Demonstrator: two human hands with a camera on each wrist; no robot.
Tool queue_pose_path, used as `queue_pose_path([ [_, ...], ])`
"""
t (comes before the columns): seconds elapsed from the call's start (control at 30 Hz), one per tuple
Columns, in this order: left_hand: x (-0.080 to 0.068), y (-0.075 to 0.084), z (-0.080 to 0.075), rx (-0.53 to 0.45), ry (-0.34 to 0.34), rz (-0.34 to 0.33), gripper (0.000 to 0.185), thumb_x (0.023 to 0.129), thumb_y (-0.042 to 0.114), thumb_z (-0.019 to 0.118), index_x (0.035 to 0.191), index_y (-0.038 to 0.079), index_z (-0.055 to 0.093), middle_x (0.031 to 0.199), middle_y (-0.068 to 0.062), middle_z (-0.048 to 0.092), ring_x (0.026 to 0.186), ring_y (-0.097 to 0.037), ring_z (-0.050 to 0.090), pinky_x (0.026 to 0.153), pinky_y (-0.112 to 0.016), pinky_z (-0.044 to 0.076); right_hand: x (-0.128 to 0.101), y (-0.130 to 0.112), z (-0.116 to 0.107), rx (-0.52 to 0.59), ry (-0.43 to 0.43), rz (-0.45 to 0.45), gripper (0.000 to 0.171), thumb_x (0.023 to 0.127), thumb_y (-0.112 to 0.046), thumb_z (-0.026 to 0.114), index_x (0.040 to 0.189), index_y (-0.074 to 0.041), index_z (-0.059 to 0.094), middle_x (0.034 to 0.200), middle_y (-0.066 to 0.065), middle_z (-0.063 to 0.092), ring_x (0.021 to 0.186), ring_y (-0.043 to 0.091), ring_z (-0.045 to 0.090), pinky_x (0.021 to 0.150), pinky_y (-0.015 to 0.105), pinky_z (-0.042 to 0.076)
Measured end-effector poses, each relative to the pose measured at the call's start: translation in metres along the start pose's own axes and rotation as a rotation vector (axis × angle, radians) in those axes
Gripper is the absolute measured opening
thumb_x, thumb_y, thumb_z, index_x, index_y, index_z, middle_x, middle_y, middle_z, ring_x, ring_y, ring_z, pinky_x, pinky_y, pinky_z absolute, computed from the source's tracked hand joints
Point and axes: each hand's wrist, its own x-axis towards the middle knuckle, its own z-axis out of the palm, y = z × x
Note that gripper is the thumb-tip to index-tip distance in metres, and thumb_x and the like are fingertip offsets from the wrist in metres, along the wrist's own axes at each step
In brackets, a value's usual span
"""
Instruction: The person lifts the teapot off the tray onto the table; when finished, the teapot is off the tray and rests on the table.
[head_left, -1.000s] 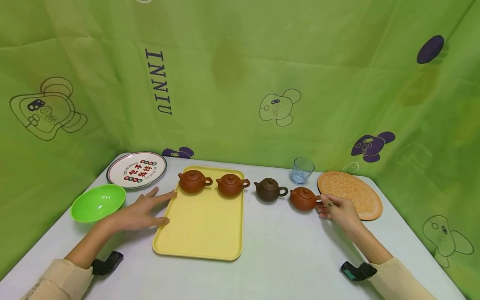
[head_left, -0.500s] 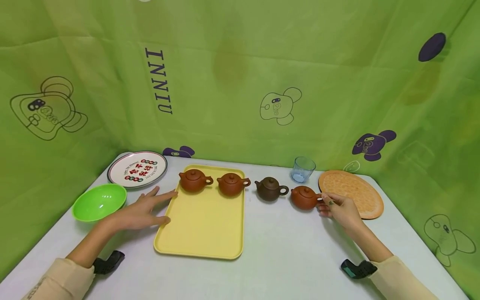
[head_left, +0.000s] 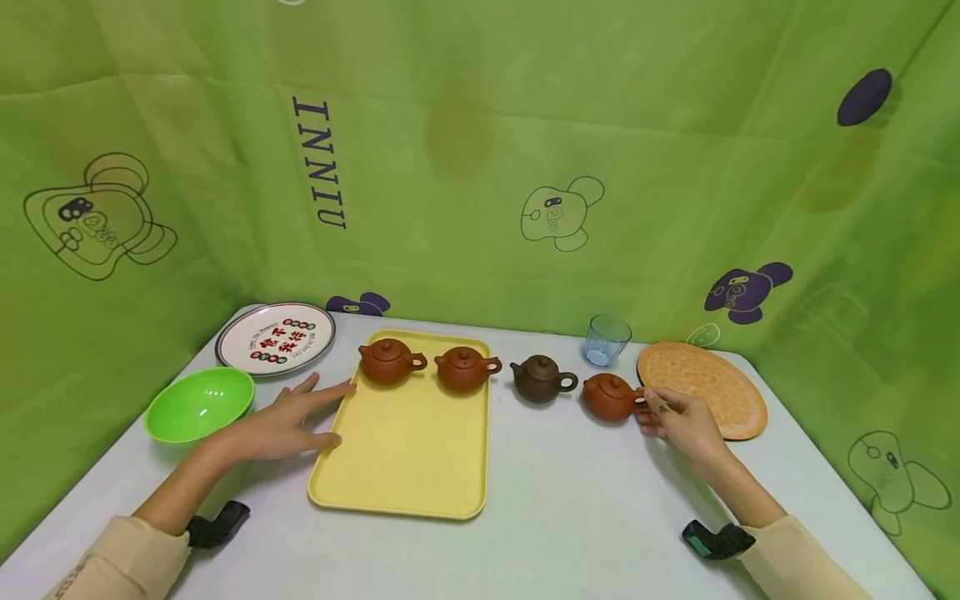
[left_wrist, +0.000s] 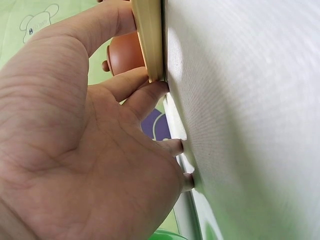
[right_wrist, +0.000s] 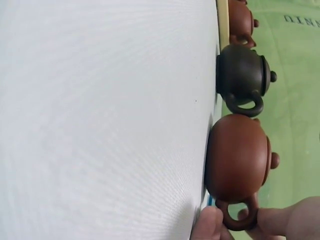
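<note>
Red teapot (head_left: pixel 609 397) on counter (head_left: pixel 570 500), right of yellow tray (head_left: pixel 405 467). Right hand (head_left: pixel 678 421) fingers pinch its loop handle. Left hand (head_left: pixel 281 421) flat, fingers spread. Likely rigid clay, fragile, loose lid; handle is best hold.

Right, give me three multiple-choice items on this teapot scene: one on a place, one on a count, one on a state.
1. Where does the dark brown teapot stand?
A. on the yellow tray
B. on the table, right of the tray
C. in the green bowl

2. How many teapots stand on the tray?
A. one
B. two
C. four

3. What is the right hand doing?
A. pinching the handle of the rightmost teapot
B. lying flat on the table
C. holding the glass

Answers: 1 B, it stands off the tray's right edge. 2 B, two reddish pots stand at its far end. 3 A, the right wrist view shows fingers on the handle loop.
</note>
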Motion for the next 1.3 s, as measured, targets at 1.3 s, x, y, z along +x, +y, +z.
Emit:
queue_pose_path([
  [1.3,0.001,0.002,0.000,0.018,0.006,0.006,0.081,0.090,0.036,0.080,0.158,0.005,0.048,0.167,-0.024,0.041,0.154,-0.069,0.008,0.115,-0.091,0.001,0.002,-0.041,0.006,-0.381,0.130,-0.310,0.049,0.108,-0.037,0.061,0.137,0.002,0.067,0.117,0.030,0.075,0.077,0.010,0.073,0.064,0.024,0.063],
])
